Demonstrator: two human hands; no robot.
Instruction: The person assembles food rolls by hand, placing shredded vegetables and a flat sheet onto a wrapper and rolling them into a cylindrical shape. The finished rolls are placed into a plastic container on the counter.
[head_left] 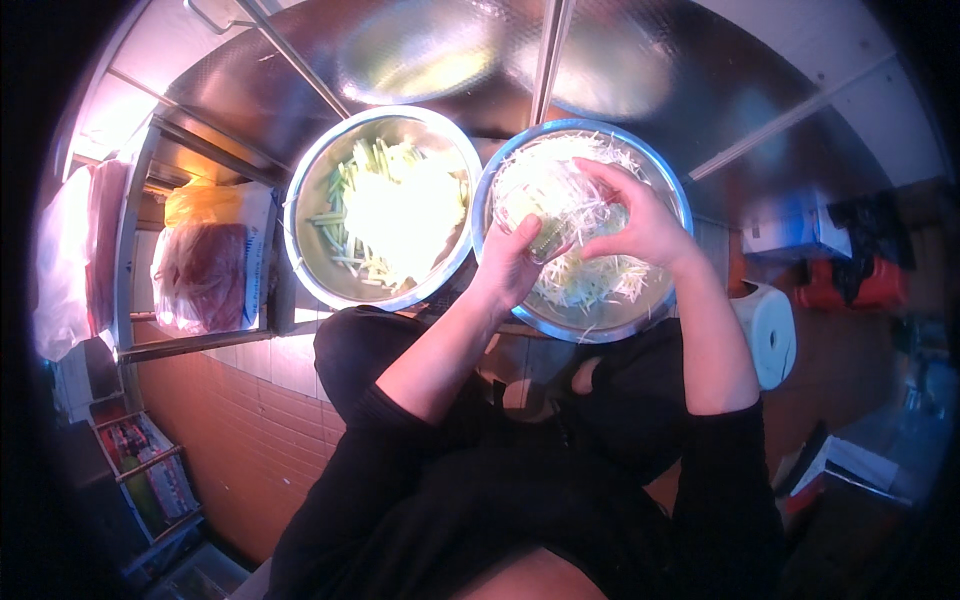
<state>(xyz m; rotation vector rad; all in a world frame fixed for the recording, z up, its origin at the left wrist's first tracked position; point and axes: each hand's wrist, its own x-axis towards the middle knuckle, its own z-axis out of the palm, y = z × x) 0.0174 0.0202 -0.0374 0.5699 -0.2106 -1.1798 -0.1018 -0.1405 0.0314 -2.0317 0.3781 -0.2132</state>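
Above the right-hand metal bowl (pixel 683 195), my two hands are around a clear, shiny plastic piece (pixel 572 212) that looks like a small container. Closed on its lower left side is my left hand (pixel 512 265), with the thumb near a greenish ridged patch. My right hand (pixel 645 228) curves round the other side, fingers above and thumb below. Thin pale vegetable shreds (pixel 610 282) fill the bowl beneath. The contents of the plastic piece are hard to make out. To the left, a second metal bowl (pixel 297 235) holds pale green vegetable sticks (pixel 345 235), partly washed out by glare.
On the left, a metal rack (pixel 128 280) holds a plastic-wrapped bundle (pixel 200 275). A white stool (pixel 772 335) stands by my right knee. Farther right lie a white box (pixel 795 232) and a red crate (pixel 885 282). Shiny metal panels (pixel 460 60) rise behind the bowls.
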